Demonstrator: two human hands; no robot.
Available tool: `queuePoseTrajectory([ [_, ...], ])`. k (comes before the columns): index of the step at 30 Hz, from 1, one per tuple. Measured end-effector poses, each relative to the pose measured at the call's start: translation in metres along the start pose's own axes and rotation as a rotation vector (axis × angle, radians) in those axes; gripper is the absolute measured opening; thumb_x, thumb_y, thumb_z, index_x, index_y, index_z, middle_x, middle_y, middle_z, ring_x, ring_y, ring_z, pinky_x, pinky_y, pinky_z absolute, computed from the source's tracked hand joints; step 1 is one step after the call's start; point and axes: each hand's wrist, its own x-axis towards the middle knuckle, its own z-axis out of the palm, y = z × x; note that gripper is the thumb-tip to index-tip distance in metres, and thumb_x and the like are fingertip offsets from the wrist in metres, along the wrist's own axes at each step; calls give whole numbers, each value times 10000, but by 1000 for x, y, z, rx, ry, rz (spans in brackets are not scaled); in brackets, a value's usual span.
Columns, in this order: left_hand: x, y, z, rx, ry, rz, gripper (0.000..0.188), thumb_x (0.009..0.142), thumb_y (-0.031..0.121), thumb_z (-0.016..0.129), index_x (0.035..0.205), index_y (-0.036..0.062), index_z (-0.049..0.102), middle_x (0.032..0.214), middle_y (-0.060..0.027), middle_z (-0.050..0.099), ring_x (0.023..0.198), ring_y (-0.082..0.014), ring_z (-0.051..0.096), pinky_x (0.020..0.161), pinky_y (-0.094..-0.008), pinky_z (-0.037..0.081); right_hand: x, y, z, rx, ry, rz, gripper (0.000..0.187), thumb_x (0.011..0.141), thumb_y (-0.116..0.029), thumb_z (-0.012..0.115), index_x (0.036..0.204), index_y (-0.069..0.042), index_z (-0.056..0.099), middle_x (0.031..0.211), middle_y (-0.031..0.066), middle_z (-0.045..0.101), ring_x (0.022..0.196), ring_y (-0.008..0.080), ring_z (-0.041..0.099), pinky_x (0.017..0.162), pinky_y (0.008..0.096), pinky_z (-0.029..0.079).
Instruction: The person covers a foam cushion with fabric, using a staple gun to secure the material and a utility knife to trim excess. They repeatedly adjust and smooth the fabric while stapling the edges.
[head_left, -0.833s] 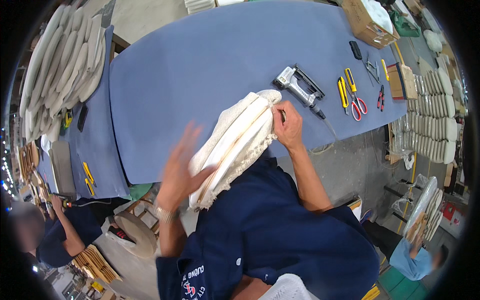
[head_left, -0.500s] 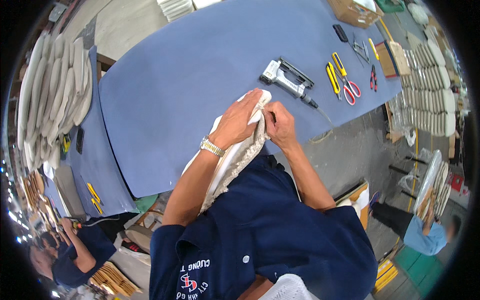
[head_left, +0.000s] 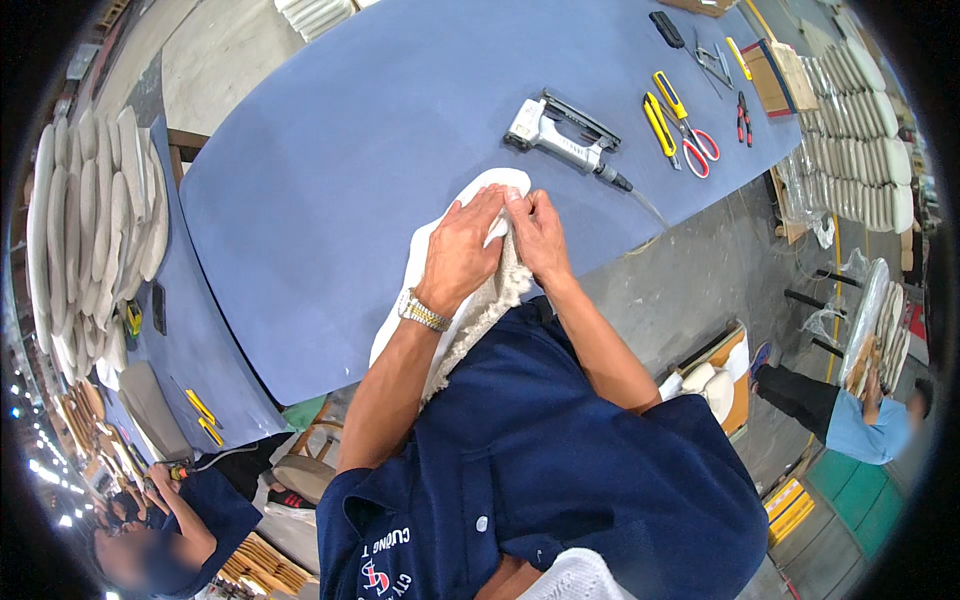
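Left fingers [head_left: 483, 202] are laid flat on the cushion [head_left: 480, 303], its edge pinched by the right fingers [head_left: 542, 212], right by the counter [head_left: 300, 210] edge; staple gun [head_left: 568, 145] parked just past it, scissors [head_left: 686, 126] off right.

Bright, even light | lamps [head_left: 44, 471] glaring lower left | table [head_left: 320, 220] edges bowed (fisheye) | corners black

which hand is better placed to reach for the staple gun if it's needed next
Probably the right hand: it is nearer the staple gun, at the edge of the cushion on that side. The left hand lies over the cushion, farther off.
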Motion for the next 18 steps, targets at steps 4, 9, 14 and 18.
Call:
queuePoseTrajectory([
  [4, 1, -4, 0, 6, -15, 25, 647, 812, 10, 679, 1444, 77, 559, 1506, -168, 545, 1393, -331, 519, 1163, -471, 427, 5, 20, 7, 105, 11, -92, 358, 1038, -332, 639, 857, -72, 473, 790, -14, 462, 771, 98, 410, 675, 289, 393],
  [9, 8, -2, -2, -234, 71, -4, 701, 820, 9, 678, 1493, 23, 479, 1561, -229, 455, 1397, -405, 494, 1147, -468, 440, 6, 20, 10, 77, 42, -235, 311, 1030, -264, 650, 859, -80, 467, 793, -37, 442, 764, 87, 393, 664, 282, 380],
  [14, 12, -1, -6, -104, -70, -34, 735, 819, 2, 665, 1517, -10, 435, 1530, -228, 495, 1389, -393, 503, 1140, -470, 437, 10, 20, 6, 106, -25, -226, 302, 1027, -267, 653, 872, -84, 470, 818, -30, 457, 770, 82, 397, 663, 279, 383],
  [18, 6, -1, -1, 7, -47, 40, 699, 822, 24, 649, 1494, -25, 461, 1499, -211, 538, 1405, -326, 509, 1158, -487, 418, 12, 8, -12, 39, -151, -35, 382, 1001, -348, 679, 842, -50, 500, 785, 21, 529, 778, 122, 467, 687, 324, 442],
])
